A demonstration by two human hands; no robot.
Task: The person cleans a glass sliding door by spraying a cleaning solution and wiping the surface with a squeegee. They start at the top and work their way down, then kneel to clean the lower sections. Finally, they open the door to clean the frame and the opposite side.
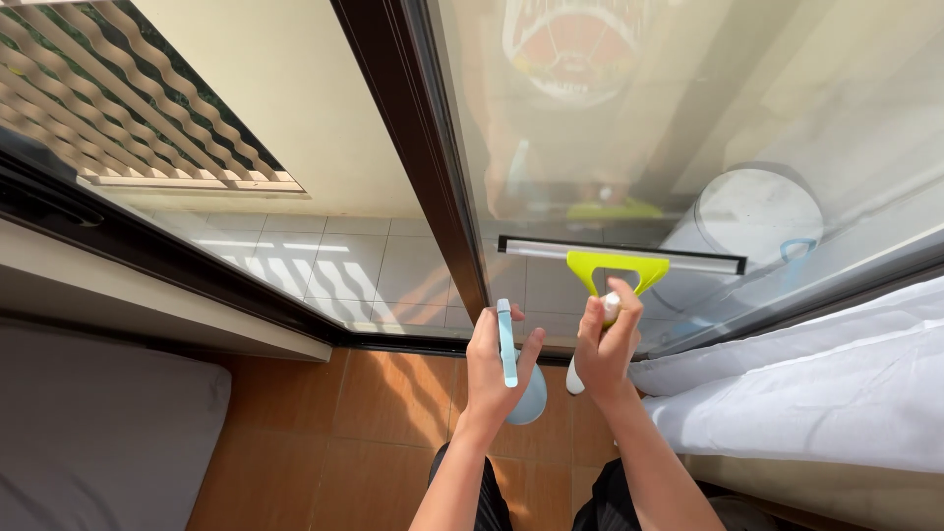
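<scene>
**Squeegee blade lay crosswise above the right grip**

The left hand point(495, 366) was clenched around a pale blue spray bottle point(518, 374), its slim neck rising between the fingers and its round body hanging below the palm, just short of the glass door point(688, 128). Just beside it, the right hand point(604, 344) was grasping the white handle of a squeegee point(618, 264). From that grip the handle ran up and away to a lime-green yoke, and the long blade sat above the grip, its axis running left to right against the glass. The right hand was therefore the nearer one to the blade. Right of the grip lay a white sheet point(826, 393).
</scene>
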